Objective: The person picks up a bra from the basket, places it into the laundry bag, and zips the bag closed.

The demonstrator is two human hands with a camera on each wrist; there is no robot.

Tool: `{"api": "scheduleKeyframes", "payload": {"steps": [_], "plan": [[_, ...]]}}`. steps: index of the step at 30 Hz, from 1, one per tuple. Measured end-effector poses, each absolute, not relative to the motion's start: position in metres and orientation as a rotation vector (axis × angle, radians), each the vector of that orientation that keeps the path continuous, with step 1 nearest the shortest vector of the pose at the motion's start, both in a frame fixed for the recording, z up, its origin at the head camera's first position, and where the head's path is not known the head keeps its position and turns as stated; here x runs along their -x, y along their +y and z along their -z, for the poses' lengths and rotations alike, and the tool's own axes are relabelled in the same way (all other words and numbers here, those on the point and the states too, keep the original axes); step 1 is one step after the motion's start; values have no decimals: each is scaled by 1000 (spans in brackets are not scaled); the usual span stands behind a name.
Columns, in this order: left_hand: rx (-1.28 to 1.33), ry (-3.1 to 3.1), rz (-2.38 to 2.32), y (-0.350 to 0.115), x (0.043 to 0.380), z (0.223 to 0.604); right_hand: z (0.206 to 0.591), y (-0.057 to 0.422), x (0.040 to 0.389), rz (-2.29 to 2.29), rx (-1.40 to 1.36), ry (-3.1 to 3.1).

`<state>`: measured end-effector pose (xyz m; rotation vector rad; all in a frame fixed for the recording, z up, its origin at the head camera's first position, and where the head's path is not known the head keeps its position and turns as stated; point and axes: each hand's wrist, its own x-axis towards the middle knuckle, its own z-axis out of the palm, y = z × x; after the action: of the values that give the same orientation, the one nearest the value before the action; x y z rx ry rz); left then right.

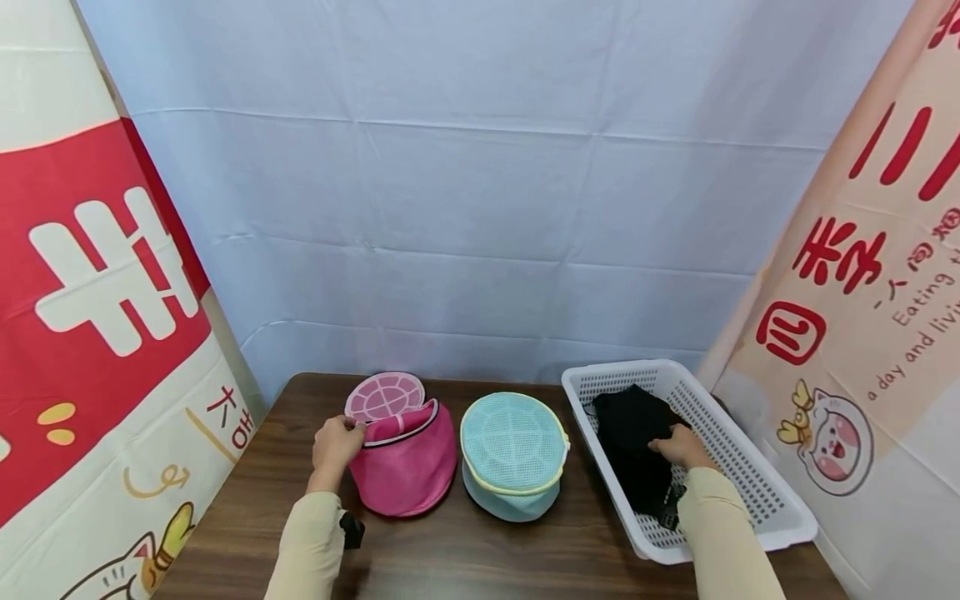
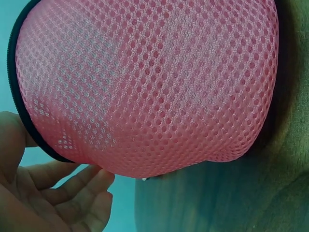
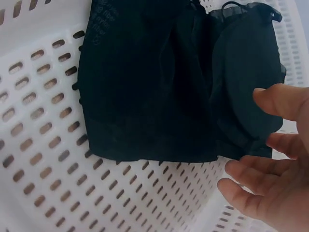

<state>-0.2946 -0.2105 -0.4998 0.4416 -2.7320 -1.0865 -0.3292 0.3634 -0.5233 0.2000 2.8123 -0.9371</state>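
Observation:
A pink mesh laundry bag (image 1: 405,471) with a dark zipper rim stands at the left of the table, its round lid (image 1: 386,397) folded back. My left hand (image 1: 337,446) pinches its rim at the left side; in the left wrist view, the bag's mesh wall (image 2: 159,87) fills most of the picture. My right hand (image 1: 684,450) is inside the white basket (image 1: 757,492), at a black cloth item (image 1: 637,425). In the right wrist view, the thumb lies over the edge of the black cloth (image 3: 145,96), with the other fingers spread apart below it.
Between the pink bag and the basket stands a light blue mesh bag (image 1: 513,442) with a yellow rim, its lid on top. The brown wooden table (image 1: 262,492) ends at a pale blue curtain (image 1: 465,208). Printed cloths hang on both sides.

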Motion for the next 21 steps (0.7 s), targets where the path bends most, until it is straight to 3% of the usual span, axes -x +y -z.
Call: {"api": "scheduleKeyframes", "payload": {"steps": [8,21], "plan": [[-496,-2760,1107,-215,299,506,531,364,327,1296,-409,2572],[-352,-2732,1096,-216,300,513,528,358,320,1891,-709,2135]]}}
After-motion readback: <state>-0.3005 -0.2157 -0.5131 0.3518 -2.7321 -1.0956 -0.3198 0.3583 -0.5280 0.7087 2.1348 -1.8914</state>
